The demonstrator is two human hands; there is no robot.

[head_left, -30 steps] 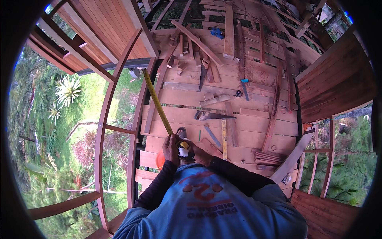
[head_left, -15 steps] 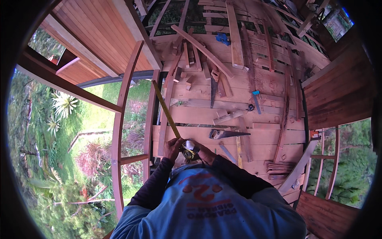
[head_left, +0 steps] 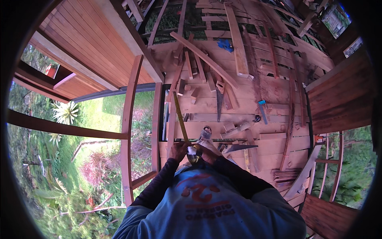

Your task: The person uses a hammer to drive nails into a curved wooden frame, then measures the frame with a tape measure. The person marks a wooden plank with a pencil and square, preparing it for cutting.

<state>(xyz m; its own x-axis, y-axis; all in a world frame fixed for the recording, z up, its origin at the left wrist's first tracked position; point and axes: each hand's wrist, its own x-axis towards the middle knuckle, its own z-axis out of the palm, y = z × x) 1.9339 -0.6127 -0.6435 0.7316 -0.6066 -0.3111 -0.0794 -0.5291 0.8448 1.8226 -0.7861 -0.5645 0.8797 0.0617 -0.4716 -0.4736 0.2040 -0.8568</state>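
Note:
Close in front of my chest, both hands are on a tape measure [head_left: 193,156]. Its yellow blade [head_left: 181,121] runs out forward and slightly left, the far end near a long board at the deck's left edge. My left hand [head_left: 179,150] has its fingers closed at the blade beside the case. My right hand [head_left: 207,154] is wrapped round the case from the right, some of its fingers hidden. One of my feet [head_left: 206,133] shows just beyond the hands on the planks.
A handsaw [head_left: 238,147] lies right of my foot, and another saw [head_left: 219,102] farther off. Beyond are wood offcuts, long beams [head_left: 207,60], a blue-headed hammer [head_left: 262,109] and a blue object [head_left: 225,45]. Open framing [head_left: 128,119] borders a drop to the garden; gaps show between far planks.
The view has shifted, and the blade now points more straight ahead, its far end lower in the picture. My foot has come into sight. Both hands keep hold of the tape measure.

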